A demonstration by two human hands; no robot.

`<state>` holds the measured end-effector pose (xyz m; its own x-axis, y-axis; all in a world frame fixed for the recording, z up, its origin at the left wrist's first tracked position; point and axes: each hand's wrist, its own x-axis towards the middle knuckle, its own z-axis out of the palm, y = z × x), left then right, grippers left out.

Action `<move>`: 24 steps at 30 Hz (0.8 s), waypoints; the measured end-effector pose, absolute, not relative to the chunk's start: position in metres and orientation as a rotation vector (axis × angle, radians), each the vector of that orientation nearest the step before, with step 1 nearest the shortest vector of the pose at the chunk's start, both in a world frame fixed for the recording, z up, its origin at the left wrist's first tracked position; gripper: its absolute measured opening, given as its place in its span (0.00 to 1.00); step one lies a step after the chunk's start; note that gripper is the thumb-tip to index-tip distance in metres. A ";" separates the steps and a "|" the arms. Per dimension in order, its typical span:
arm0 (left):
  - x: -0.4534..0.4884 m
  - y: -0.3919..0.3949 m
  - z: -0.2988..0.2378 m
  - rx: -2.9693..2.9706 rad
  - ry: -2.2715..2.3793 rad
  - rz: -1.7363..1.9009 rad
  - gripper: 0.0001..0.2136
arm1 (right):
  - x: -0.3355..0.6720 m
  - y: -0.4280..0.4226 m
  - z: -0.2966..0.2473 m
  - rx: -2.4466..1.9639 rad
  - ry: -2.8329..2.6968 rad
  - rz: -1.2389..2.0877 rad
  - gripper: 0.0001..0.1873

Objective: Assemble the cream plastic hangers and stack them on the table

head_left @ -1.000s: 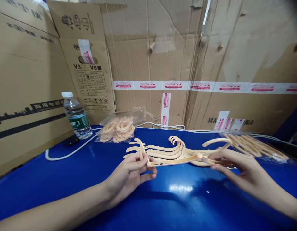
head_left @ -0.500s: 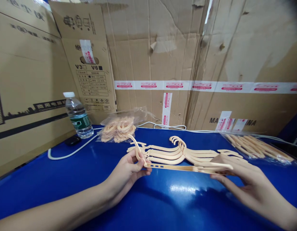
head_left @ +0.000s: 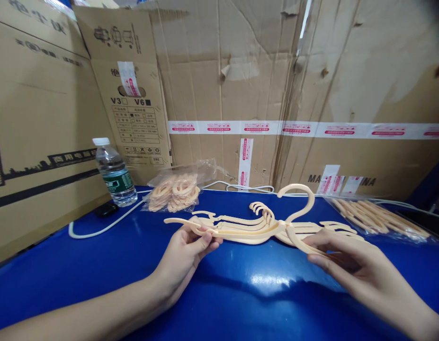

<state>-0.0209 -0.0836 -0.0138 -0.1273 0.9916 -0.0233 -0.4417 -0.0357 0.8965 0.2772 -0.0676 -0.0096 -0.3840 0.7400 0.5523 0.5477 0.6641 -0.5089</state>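
Observation:
A pale peach plastic clothes hanger (head_left: 251, 233) is held up by both ends, its hook raised and curving over to the left. My left hand (head_left: 187, 251) pinches its left arm between thumb and fingers, and a curved end piece sticks out beyond that grip. On the other side my right hand (head_left: 354, 263) is closed around the right arm, covering its tip. Just behind, several like hangers (head_left: 244, 219) lie in an overlapping row on the blue table (head_left: 240, 303), partly hidden by the held one.
A clear bag of curved peach parts (head_left: 174, 192) lies at the back left, beside a water bottle (head_left: 116, 175) and a small black object (head_left: 106, 209). A bag of straight peach parts (head_left: 379, 215) lies at right. White cable (head_left: 98, 234) runs along cardboard boxes (head_left: 212, 85).
The held hanger has been turned from edge-on, so its hook now points up and its arms show. My hands keep hold of both ends and have barely shifted.

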 end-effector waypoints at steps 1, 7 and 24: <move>-0.021 -0.084 -0.013 0.802 0.955 1.489 0.18 | 0.277 -0.067 -0.008 -1.015 -2.063 0.372 0.09; -0.017 -0.095 -0.016 1.127 1.076 1.181 0.10 | 0.287 -0.055 0.009 -1.091 -1.919 0.624 0.16; -0.016 -0.118 -0.006 2.412 1.142 0.529 0.26 | 0.299 -0.042 -0.004 -1.238 -2.459 0.229 0.03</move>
